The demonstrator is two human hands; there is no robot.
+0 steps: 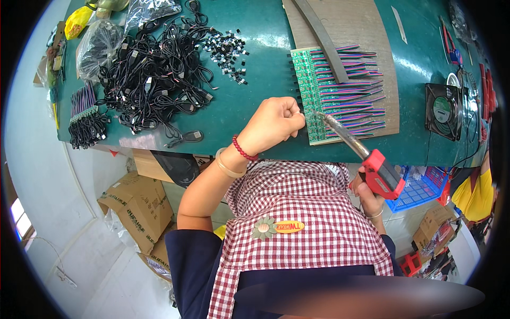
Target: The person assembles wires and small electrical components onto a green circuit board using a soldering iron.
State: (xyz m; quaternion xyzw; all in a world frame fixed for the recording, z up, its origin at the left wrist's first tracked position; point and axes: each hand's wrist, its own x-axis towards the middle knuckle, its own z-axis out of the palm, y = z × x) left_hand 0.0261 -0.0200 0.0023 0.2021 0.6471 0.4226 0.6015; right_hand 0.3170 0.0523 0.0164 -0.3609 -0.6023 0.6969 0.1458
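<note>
My right hand [367, 198] grips the red handle of a soldering iron [366, 157]; its metal tip touches the left edge of a green circuit board panel [311, 90]. Many striped multicoloured wires [353, 101] lie across that panel, held down by a grey metal bar [324, 37]. My left hand [276, 123] is curled into a loose fist right beside the panel's left edge, fingers pinched together near the iron's tip; whether it holds solder wire I cannot tell. The panel rests on a brown board [372, 26] on the green table [255, 101].
A tangle of black cables [154, 80] and small black components [228, 50] lie at the left. A black fan [443, 110] stands at the right, tools behind it. Cardboard boxes [141, 204] sit on the floor left, a blue basket [425, 186] right.
</note>
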